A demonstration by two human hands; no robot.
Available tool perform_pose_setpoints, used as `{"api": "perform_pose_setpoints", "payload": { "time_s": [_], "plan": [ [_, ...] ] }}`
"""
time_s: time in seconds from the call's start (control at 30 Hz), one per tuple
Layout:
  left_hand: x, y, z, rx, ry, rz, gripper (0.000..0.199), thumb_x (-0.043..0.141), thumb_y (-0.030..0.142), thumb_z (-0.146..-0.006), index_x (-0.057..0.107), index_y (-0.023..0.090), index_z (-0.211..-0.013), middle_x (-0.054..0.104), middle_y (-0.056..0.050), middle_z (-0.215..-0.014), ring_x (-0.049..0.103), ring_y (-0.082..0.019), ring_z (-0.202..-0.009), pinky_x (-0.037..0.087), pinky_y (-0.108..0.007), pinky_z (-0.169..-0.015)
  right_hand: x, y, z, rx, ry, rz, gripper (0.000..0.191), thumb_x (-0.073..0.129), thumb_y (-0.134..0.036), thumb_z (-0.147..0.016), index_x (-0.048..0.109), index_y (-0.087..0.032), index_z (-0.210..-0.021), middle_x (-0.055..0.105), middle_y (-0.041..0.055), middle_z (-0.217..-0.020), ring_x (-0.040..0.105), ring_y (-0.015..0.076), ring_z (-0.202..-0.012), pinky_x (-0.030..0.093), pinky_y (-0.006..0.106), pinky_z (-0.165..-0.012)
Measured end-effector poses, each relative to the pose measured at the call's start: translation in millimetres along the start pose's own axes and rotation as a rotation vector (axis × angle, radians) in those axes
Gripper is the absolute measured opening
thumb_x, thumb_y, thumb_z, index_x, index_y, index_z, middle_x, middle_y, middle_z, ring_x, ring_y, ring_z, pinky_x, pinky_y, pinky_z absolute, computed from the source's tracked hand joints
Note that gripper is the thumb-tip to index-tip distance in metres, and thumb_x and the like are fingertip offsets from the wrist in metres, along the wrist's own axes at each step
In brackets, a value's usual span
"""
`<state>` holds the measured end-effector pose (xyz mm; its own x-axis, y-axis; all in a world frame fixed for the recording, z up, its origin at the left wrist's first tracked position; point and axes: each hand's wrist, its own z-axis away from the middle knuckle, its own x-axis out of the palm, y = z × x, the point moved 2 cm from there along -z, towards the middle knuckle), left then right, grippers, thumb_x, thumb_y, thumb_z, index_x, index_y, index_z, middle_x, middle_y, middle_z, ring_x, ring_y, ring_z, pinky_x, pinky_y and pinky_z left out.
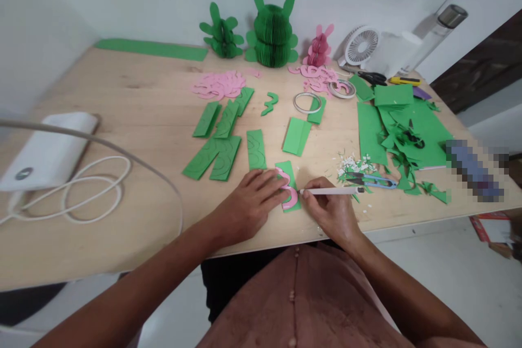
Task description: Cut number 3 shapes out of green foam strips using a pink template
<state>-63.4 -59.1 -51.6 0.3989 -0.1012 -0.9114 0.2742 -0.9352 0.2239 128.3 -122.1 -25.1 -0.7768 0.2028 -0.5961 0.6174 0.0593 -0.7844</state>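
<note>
Before me, a pink curved paper cutout (290, 198) lies on top of a green paper piece (286, 167). My left hand (255, 201) rests flat with its fingers stretched out, the fingertips pressing on the cutout's left side. A white pen (334, 191) is pinched in my right hand (329, 207); its tip points left, close by the cutout's right edge. Just beyond my left hand lies a green folded strip (256, 149) with a drawn curved outline. More green strips (220, 156) bearing similar outlines sit to the left, and a green curved cutout (269, 104) lies further back.
Three paper figures, including a big green one (272, 35), stand along the wall. Pink cutouts (222, 85) lie in piles. Tape rolls (307, 111), blue thread snips (377, 180), scraps (354, 166) and green sheets (371, 133) are rightward. A power bank (53, 147) with cable lies left.
</note>
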Motion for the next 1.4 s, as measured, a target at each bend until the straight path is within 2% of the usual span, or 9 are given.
{"api": "perform_pose_setpoints", "payload": {
  "time_s": [0.2, 0.33, 0.57, 0.8, 1.4],
  "plan": [
    [0.4, 0.0, 0.5, 0.004, -0.017, -0.007, 0.048, 0.038, 0.004, -0.086, 0.054, 0.016, -0.130, 0.052, -0.010, -0.141, 0.037, -0.030, -0.137, 0.031, -0.051, -0.109, -0.2, 1.2, 0.6, 0.053, 0.051, -0.071, 0.008, 0.055, -0.026, -0.086, 0.059, -0.021, -0.081, 0.063, -0.0004, -0.070, 0.057, 0.0133, -0.059, 0.044, 0.024, -0.055],
    [-1.0, 0.6, -0.6, 0.004, -0.015, -0.011, 0.048, 0.037, 0.004, -0.087, 0.055, 0.017, -0.129, 0.053, -0.010, -0.139, 0.037, -0.030, -0.137, 0.032, -0.050, -0.109, 1.6, 3.3, -1.0, 0.036, 0.033, -0.067, 0.008, 0.055, -0.025, -0.086, 0.059, -0.021, -0.081, 0.064, 0.0004, -0.072, 0.057, 0.0139, -0.062, 0.045, 0.025, -0.058],
    [-1.0, -0.2, 0.4, 0.033, -0.002, -0.012, 0.049, 0.039, 0.006, -0.089, 0.055, 0.025, -0.131, 0.054, -0.009, -0.137, 0.037, -0.029, -0.136, 0.034, -0.051, -0.106, 3.4, 4.9, -3.7, 0.040, 0.017, -0.052, 0.008, 0.054, -0.025, -0.087, 0.059, -0.021, -0.082, 0.064, 0.0013, -0.074, 0.058, 0.0147, -0.065, 0.044, 0.026, -0.059],
    [0.5, -0.8, 1.0, 0.026, 0.022, 0.008, 0.046, 0.039, 0.006, -0.091, 0.058, 0.026, -0.128, 0.054, -0.009, -0.137, 0.039, -0.030, -0.135, 0.035, -0.052, -0.106, 4.0, 2.8, -7.0, 0.051, 0.004, -0.033, 0.011, 0.054, -0.028, -0.087, 0.060, -0.020, -0.082, 0.061, -0.0006, -0.068, 0.054, 0.0124, -0.057, 0.039, 0.024, -0.053],
    [1.0, -1.3, 1.6, 0.025, 0.022, 0.006, 0.047, 0.039, 0.006, -0.091, 0.057, 0.026, -0.130, 0.054, -0.009, -0.137, 0.039, -0.029, -0.135, 0.035, -0.052, -0.106, 5.9, 2.2, -10.5, 0.040, -0.028, -0.026, 0.012, 0.054, -0.028, -0.087, 0.061, -0.020, -0.082, 0.063, 0.0007, -0.071, 0.056, 0.0137, -0.061, 0.042, 0.026, -0.059]
  ]
}}
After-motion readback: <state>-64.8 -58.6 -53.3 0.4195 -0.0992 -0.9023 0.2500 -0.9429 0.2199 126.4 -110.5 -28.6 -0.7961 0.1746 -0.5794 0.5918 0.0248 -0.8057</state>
